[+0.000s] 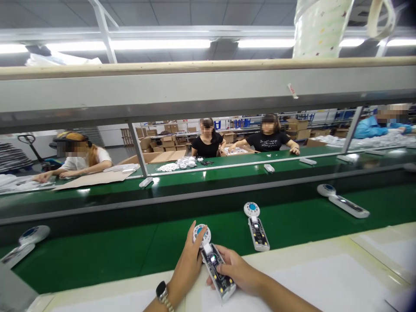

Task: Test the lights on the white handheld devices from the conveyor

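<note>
My two hands hold one white handheld device at the near edge of the green belt. It has a round head with a blue centre and an open handle showing a circuit board with a lit spot. My left hand, with a watch on the wrist, grips the round head. My right hand grips the handle from the right side. A second device of the same kind lies on the belt just beyond my right hand.
More such devices lie on the green conveyor belt at far right and far left. A grey overhead rail crosses the view. Several people work at the far side with cardboard boxes behind them. A pale worktable lies under my arms.
</note>
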`<state>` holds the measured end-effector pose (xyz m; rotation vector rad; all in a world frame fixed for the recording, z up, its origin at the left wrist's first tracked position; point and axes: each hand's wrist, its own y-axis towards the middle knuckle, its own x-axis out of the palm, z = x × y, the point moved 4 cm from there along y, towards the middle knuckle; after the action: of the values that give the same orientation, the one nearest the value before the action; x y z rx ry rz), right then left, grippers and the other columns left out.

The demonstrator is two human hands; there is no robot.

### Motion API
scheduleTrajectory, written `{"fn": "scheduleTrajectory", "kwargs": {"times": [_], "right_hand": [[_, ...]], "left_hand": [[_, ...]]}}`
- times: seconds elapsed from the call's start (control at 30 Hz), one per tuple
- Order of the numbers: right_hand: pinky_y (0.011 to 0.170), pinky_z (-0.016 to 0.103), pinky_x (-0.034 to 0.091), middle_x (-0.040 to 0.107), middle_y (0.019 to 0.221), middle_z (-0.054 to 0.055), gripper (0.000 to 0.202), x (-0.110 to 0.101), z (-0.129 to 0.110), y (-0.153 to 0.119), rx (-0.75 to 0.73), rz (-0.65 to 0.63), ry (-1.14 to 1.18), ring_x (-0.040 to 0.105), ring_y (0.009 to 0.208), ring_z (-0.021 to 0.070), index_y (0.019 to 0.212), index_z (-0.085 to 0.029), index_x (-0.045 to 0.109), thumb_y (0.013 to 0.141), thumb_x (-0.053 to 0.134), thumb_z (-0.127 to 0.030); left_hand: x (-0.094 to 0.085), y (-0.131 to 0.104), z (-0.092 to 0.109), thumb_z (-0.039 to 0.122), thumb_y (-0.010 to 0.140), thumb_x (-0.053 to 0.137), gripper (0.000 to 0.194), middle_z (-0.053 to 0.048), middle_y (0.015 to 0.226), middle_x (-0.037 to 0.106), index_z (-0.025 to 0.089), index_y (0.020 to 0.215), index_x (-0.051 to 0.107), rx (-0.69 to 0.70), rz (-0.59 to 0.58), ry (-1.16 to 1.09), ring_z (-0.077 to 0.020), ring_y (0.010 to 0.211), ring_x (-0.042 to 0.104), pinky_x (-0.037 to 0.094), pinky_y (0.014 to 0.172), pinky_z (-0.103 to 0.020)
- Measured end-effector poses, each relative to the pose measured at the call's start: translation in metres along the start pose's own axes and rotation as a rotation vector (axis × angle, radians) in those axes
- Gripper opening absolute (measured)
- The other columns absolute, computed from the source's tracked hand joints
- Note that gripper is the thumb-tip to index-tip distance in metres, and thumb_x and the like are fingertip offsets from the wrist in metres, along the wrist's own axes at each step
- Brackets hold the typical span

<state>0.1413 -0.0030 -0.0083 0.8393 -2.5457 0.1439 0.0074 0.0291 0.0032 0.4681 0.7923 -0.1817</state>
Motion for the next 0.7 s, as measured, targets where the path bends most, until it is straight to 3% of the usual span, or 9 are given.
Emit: {"fn": "scheduleTrajectory", "kwargs": {"times": [0.4, 0.7], "right_hand": [[0.059, 0.030, 0.048, 0.065, 0.072, 0.005, 0.055, -0.0006, -0.0019, -0.0022, 0.036, 0.007, -0.015, 0.064, 0.065, 0.0200, 0.109, -0.015, 0.041, 0.064, 0.069, -0.031], [0.058, 0.030, 0.048, 0.058, 0.098, 0.009, 0.061, 0.0053, -0.0069, -0.0046, 0.025, 0.023, -0.005, 0.064, 0.066, 0.0191, 0.112, -0.018, 0.042, 0.061, 0.072, -0.031]], "left_hand": [[-0.0022, -0.0007, 0.0037, 0.003, 0.079, 0.032, 0.061, -0.004, 0.145, 0.004, 0.032, 0.132, 0.029, 0.000, 0.004, -0.009, -0.0257, 0.124, 0.032, 0.037, 0.097, -0.041], [-0.0024, -0.0004, 0.0058, 0.005, 0.080, 0.032, 0.058, -0.004, 0.145, 0.002, 0.032, 0.132, 0.028, 0.012, -0.009, 0.000, -0.0252, 0.126, 0.029, 0.034, 0.099, -0.040]]}}
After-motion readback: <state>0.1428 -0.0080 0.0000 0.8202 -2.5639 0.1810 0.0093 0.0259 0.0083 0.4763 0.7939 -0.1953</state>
